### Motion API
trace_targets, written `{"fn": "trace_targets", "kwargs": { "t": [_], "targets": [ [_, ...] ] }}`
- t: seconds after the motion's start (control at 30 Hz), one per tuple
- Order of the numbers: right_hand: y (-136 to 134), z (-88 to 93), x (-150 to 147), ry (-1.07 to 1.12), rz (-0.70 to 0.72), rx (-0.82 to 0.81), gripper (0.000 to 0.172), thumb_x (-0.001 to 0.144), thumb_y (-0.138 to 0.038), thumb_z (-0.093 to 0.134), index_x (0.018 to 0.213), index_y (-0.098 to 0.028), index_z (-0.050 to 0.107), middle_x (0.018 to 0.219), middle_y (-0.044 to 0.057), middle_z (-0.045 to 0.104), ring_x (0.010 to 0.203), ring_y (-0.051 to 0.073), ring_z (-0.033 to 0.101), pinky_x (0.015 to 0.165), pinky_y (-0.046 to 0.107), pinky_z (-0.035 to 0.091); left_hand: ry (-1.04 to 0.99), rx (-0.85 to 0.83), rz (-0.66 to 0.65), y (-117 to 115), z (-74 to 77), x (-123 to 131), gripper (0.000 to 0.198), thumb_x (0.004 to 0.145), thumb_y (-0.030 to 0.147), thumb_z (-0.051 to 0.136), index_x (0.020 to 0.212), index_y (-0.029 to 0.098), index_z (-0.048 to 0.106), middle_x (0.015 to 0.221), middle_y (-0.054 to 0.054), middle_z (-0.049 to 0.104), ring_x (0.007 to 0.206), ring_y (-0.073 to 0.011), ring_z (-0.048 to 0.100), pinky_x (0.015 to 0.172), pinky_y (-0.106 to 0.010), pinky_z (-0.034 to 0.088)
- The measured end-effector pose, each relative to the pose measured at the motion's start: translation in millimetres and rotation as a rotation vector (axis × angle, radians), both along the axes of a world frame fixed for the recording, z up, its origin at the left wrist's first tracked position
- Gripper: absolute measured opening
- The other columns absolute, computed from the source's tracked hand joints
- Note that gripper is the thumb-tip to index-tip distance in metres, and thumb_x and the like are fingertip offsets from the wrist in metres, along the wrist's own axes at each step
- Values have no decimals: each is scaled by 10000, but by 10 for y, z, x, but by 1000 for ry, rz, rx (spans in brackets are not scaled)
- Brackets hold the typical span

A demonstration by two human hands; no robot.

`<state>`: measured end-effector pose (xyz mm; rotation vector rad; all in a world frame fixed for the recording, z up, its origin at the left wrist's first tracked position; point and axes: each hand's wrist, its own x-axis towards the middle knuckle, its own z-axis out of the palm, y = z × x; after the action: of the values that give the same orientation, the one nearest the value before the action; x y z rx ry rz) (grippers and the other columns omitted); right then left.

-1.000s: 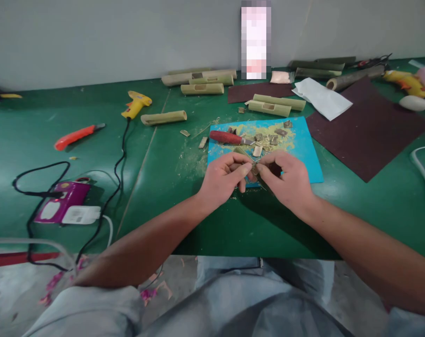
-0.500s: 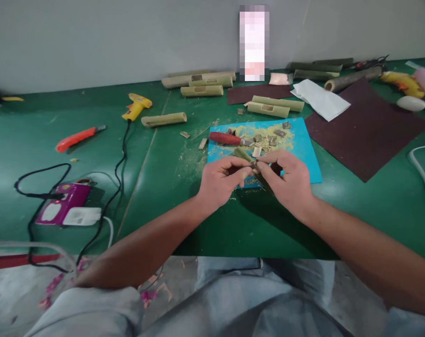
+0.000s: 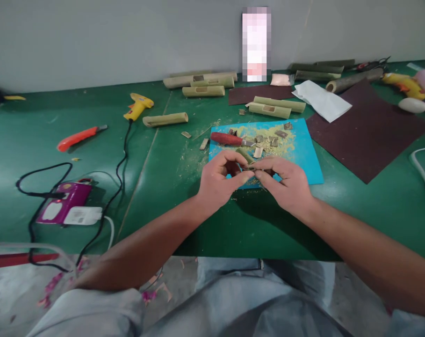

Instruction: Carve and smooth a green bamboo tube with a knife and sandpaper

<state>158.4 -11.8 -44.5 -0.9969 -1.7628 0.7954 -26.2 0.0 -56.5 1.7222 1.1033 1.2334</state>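
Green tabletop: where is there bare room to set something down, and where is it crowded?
Bare: green tabletop between the dark brown flat sheet and the right forearm; also between the thin black cord, pale bamboo tube and left forearm.

Crowded: the blue rectangular board, with the red-handled metal tool, pale shavings, left hand and right hand there.

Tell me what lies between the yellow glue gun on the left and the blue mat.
In the head view: a cut bamboo tube, then small chips nearer the blue mat.
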Motion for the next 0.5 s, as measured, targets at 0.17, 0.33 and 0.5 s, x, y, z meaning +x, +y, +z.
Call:
{"fn": "trace_targets", "kwargs": {
  "t": [0.17, 0.33, 0.5],
  "targets": [
    [-3, -16, 1, 34, 42, -8, 134, 943, -235, 560, 948, -207, 691, 813, 13, 669, 724, 136, 603, 666, 293, 480, 72, 130, 5, -30, 26, -4, 192, 845, 338, 739, 943, 209, 637, 839, -16, 649, 696, -120, 599, 626, -250, 526],
    [0, -55, 14, 48, 31, 60, 214, 904, -185, 592, 1110, -224, 635, 938, 21, 670, 660, 111, 555, 615, 274, 484, 255, 537, 4, 1, 108, -68, 81, 866, 202, 714, 874, 194, 633, 817, -7, 666, 744, -119, 632, 672, -239, 528],
    [20, -61, 41, -5, 34, 169, 229, 909, -157, 594, 1123, -232, 623, 995, 32, 642, 695, 110, 563, 671, 293, 508, 346, 724, -62, 84, 114, -134, 106, 867, 147, 702, 937, 194, 637, 882, -25, 686, 797, -122, 660, 743, -241, 552]
  ]
}}
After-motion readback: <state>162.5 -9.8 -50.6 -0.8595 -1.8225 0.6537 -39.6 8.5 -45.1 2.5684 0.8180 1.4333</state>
